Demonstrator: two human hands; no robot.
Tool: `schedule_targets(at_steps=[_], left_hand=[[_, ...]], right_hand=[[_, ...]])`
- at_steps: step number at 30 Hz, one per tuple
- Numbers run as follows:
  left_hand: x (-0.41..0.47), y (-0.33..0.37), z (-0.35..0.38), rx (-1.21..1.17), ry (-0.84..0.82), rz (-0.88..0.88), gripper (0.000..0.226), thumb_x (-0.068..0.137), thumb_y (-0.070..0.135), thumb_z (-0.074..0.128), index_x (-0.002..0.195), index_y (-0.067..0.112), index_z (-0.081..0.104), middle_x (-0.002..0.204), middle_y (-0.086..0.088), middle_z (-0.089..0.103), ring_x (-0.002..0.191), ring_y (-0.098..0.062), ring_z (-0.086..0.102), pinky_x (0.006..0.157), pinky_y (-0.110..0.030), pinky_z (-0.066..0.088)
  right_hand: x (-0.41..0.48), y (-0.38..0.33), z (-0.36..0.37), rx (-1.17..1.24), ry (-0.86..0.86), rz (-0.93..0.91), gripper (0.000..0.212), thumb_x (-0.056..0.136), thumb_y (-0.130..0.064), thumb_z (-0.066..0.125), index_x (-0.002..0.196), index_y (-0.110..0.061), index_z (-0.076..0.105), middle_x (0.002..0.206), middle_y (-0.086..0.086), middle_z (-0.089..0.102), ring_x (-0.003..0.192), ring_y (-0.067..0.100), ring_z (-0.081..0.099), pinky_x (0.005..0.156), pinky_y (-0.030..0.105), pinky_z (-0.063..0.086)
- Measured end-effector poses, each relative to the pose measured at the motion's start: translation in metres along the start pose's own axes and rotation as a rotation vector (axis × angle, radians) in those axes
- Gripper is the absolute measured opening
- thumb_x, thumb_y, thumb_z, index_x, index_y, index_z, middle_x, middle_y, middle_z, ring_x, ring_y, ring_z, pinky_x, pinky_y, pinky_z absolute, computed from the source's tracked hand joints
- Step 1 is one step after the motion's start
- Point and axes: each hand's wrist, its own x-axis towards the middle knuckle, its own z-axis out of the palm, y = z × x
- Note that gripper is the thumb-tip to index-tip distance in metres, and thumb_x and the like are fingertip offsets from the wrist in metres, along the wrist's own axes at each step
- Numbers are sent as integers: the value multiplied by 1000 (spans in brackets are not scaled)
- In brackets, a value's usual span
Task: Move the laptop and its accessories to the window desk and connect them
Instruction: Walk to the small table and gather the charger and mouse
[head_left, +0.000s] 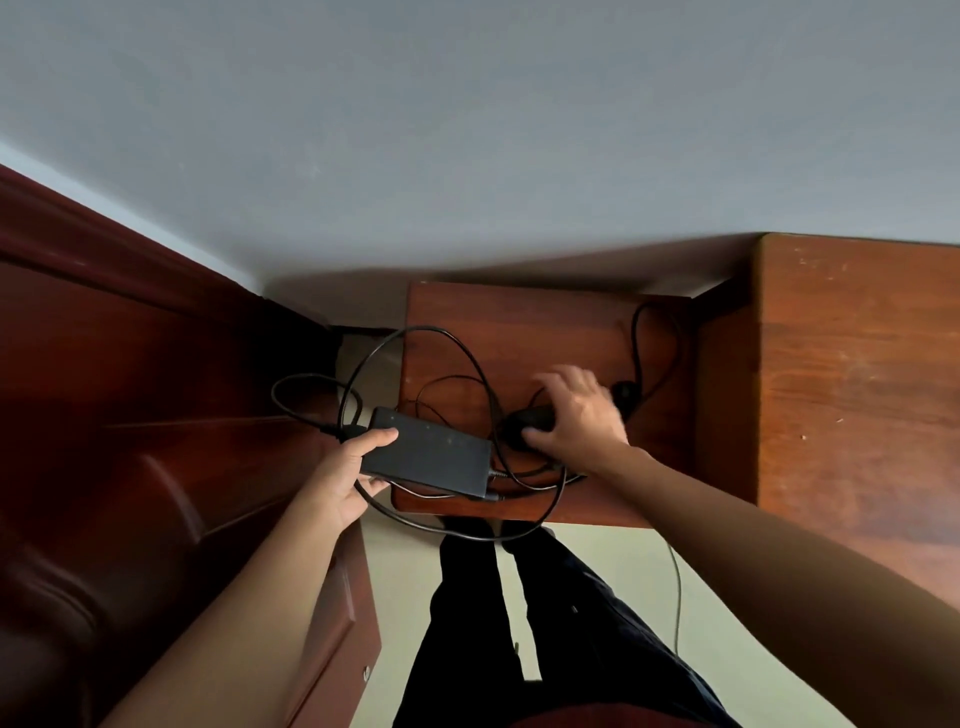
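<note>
Closest to my remote view were two bare forearms reaching forward over dark trousers (545, 623) and a pale floor (623, 571). On my feed the left hand (353, 473) gripped the black power adapter (431, 452) at its near end, thumb across the top and fingers curled beneath. The brick lay over the front left corner of a small wooden table (519, 322); I could not tell whether it rested there or was lifted. Its black cable (467, 358) looped widely, out past the table's left edge and down over the front edge. The right hand (576, 415), somewhat blurred, was curled over a small dark object (530, 418) on the tabletop, thumb against its near side; I could not make out what that object was. Just beyond the knuckles sat another dark lump (623, 389) with a cord rising from it. A tall wooden cabinet (857, 364) stood to the right, darker wooden furniture (130, 364) to the left, and a grey wall (467, 130) behind.
</note>
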Motion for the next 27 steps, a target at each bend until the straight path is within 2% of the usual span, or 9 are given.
schedule_targets(at_steps=[1, 3, 6, 9, 13, 15, 19, 23, 27], left_hand=[[2, -4, -2, -2, 16, -3, 10, 79, 5, 68, 88, 9, 66, 88, -10, 69, 83, -23, 66, 82, -35, 53], [4, -10, -8, -16, 44, 0, 11, 78, 5, 69, 87, 10, 66, 87, -9, 69, 81, -22, 66, 80, -34, 52], [5, -19, -12, -24, 76, -5, 11, 77, 6, 70, 85, 11, 66, 86, -8, 68, 81, -22, 65, 81, -34, 51], [5, -25, -13, -32, 102, -8, 11, 75, 5, 71, 84, 12, 67, 83, -7, 69, 80, -21, 65, 85, -35, 50], [5, -30, -16, -38, 116, -2, 11, 76, 6, 71, 82, 14, 67, 81, -6, 69, 79, -21, 64, 83, -34, 50], [5, -32, -15, -45, 121, 2, 11, 75, 6, 71, 81, 14, 67, 80, -5, 70, 78, -20, 64, 80, -33, 50], [6, -34, -13, -43, 114, 12, 11, 74, 5, 72, 77, 15, 68, 69, -1, 72, 74, -19, 65, 75, -32, 51], [8, -33, -13, -59, 111, 12, 13, 73, 7, 74, 82, 14, 68, 82, -6, 70, 81, -22, 65, 78, -34, 52], [8, -33, -10, -53, 116, 27, 12, 73, 8, 74, 81, 15, 67, 83, -6, 70, 82, -22, 65, 81, -36, 51]], right_hand=[[1, -5, 5, -79, -181, -96, 84, 70, -47, 72, 143, -21, 38, 147, 6, 38, 136, 28, 33, 108, 44, 32], [4, -8, 18, -343, -393, -248, 104, 71, -53, 73, 152, -16, 18, 157, 9, 21, 145, 28, 18, 116, 48, 20], [2, -4, 33, -578, -463, -275, 117, 71, -55, 75, 153, -11, 5, 158, 14, 16, 144, 34, 17, 115, 55, 17], [-1, -4, 43, -607, -372, -266, 103, 72, -44, 76, 150, -13, 17, 143, 15, 33, 129, 37, 34, 108, 55, 29], [-1, -1, 51, -469, -385, -204, 70, 72, -41, 75, 126, -15, 40, 121, 11, 46, 114, 32, 43, 86, 44, 45], [-4, 0, 52, -441, -414, -177, 63, 73, -41, 73, 123, -17, 43, 121, 10, 45, 115, 31, 41, 84, 43, 46], [-14, -1, 57, -472, -328, -207, 43, 80, -31, 65, 118, -18, 48, 125, 8, 42, 117, 29, 39, 81, 42, 44], [-12, -1, 55, -460, -321, -209, 34, 82, -24, 59, 113, -19, 48, 111, 2, 60, 104, 28, 56, 76, 37, 40], [-2, 2, 52, -413, -353, -148, 33, 80, -32, 63, 109, -22, 50, 102, 3, 67, 91, 31, 65, 64, 33, 36]])
